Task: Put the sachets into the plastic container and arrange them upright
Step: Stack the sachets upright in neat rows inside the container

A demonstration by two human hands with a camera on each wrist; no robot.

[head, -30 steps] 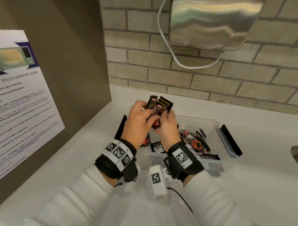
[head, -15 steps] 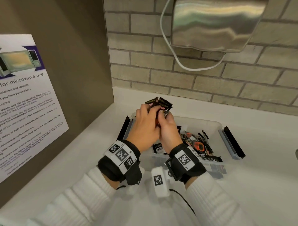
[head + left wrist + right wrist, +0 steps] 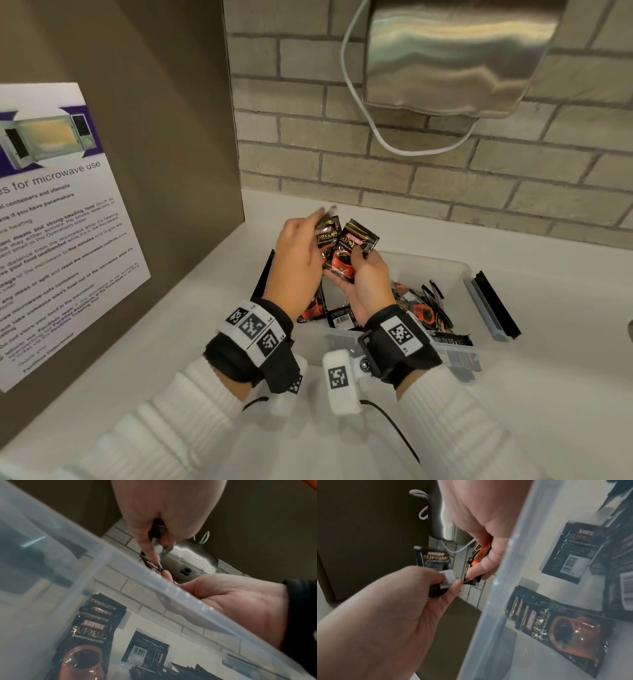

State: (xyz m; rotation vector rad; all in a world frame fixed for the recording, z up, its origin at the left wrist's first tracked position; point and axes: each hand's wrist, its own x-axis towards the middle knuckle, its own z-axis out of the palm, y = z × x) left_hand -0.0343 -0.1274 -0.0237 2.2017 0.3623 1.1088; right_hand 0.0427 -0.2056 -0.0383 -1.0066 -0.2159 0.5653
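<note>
Above the left end of a clear plastic container (image 3: 448,265), my two hands each hold a black Kopiko coffee sachet. My left hand (image 3: 299,250) pinches one sachet (image 3: 327,236) by its lower edge. Just to its right, my right hand (image 3: 364,284) grips a second sachet (image 3: 352,250), thumb on its front. The right wrist view shows the left hand (image 3: 385,615) and the right hand (image 3: 479,520) with the two sachets (image 3: 433,559) (image 3: 476,563) slightly apart. A few sachets (image 3: 89,635) lean together at the container's left end. Several loose sachets (image 3: 421,308) lie jumbled on its right side.
The container stands on a white counter (image 3: 548,377) in a corner. A brown panel with a microwave-use poster (image 3: 51,222) is on the left, a brick wall behind. A steel dispenser (image 3: 455,58) with a white cable (image 3: 363,120) hangs above. The container's right latch (image 3: 489,305) sticks out.
The hands, pressed together around a bunch of sachets, have drawn apart. The left hand has pulled one sachet to the left, and both sachets now face the head camera.
</note>
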